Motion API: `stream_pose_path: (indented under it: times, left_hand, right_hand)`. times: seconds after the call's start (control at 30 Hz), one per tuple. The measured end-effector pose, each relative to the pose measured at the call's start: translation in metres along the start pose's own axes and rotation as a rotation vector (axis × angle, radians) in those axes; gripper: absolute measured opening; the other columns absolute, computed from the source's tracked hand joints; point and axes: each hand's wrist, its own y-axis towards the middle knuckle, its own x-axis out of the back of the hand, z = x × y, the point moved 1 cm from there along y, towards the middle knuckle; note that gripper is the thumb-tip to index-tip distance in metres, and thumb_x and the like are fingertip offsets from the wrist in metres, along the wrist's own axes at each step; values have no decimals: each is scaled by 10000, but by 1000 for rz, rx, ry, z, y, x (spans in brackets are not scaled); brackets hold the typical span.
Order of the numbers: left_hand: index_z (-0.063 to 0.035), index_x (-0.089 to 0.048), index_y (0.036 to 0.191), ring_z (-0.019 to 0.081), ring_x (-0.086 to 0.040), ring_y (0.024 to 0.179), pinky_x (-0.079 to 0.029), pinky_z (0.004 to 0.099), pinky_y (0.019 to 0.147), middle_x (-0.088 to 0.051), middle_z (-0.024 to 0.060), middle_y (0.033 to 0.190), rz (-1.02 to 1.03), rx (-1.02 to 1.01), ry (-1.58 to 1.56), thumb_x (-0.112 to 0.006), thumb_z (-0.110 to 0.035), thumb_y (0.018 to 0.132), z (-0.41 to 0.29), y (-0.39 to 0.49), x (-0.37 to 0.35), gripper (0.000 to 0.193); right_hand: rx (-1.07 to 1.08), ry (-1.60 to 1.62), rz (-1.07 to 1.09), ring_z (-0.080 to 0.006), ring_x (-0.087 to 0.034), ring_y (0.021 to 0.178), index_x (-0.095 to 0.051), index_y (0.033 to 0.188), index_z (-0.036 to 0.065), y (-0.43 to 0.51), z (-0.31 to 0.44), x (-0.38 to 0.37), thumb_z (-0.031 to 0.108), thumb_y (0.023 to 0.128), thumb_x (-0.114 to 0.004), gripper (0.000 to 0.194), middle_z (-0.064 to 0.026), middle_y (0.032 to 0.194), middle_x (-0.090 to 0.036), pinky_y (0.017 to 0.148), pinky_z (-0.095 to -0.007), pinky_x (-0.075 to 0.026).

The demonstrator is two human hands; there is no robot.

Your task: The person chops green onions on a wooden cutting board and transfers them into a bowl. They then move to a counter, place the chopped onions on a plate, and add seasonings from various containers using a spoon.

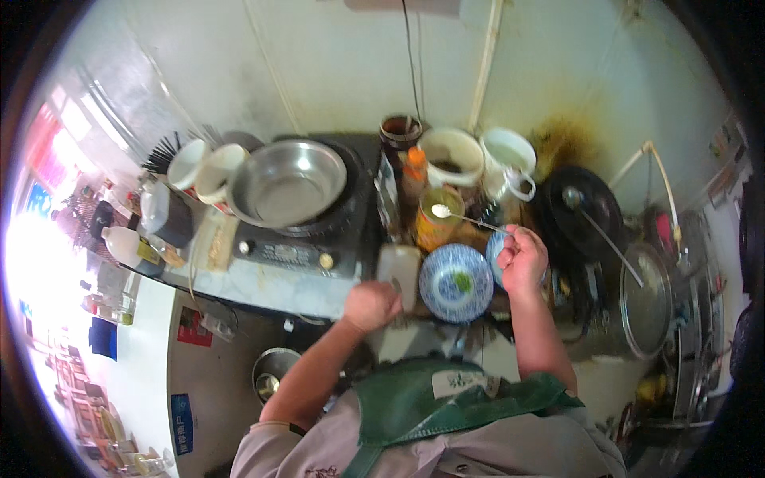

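Note:
My right hand (523,258) grips the handle of a small metal spoon (442,211), whose bowl carries white powder over a yellow-labelled jar (438,224). Below it is a blue-and-white patterned plate (436,302) with chopped greens (462,281) on it. A second blue-patterned dish (495,251) is partly hidden behind my right hand. My left hand (373,306) is curled at the near edge of a pale rectangular container (399,266); whether its fingers hold the container or its lid cannot be made out.
A wide steel pan (287,184) sits on a black induction cooker (299,248) at left. Behind the plate stand an orange-capped bottle (415,170) and white tubs (451,156). To the right are a black wok (580,224), a ladle (609,248) and a glass lid (645,305).

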Motion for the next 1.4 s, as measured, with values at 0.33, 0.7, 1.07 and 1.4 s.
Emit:
stream_pose_path:
  times: [0.33, 0.7, 1.07, 1.4]
  left_hand:
    - [-118, -614, 644, 288, -634, 638, -519, 420, 571, -597, 64, 683, -60, -21, -51, -722, -231, 832, -10, 12, 15, 244]
    - [-121, -601, 656, 289, -626, 634, -516, 422, 563, -582, 61, 681, -30, -36, -22, -733, -206, 816, -8, 12, 13, 225]
    - [-123, -596, 646, 284, -627, 633, -518, 420, 564, -570, 62, 664, -23, -22, -8, -745, -201, 796, -12, 15, 16, 225]
    - [-125, -604, 652, 288, -627, 627, -516, 426, 566, -570, 57, 659, -9, -18, -23, -757, -166, 772, -12, 14, 15, 199]
  right_hand:
    - [-121, -311, -33, -122, -504, 514, -660, 1082, -53, -76, -86, 144, 202, 1058, -579, 269, -74, 745, -629, 468, -271, -373]
    - [-135, -423, 25, -107, -539, 563, -678, 1084, -32, -76, -103, 145, 216, 1055, -586, 266, -61, 760, -651, 502, -271, -417]
    - [-417, 72, -297, -139, -464, 510, -640, 1075, 34, -61, -99, 167, 205, 1028, -593, 184, -22, 757, -597, 435, -355, -332]
    - [178, -219, -331, -118, -508, 547, -649, 1109, -16, -27, -21, 197, 198, 1054, -590, 229, -49, 797, -633, 482, -280, -398]
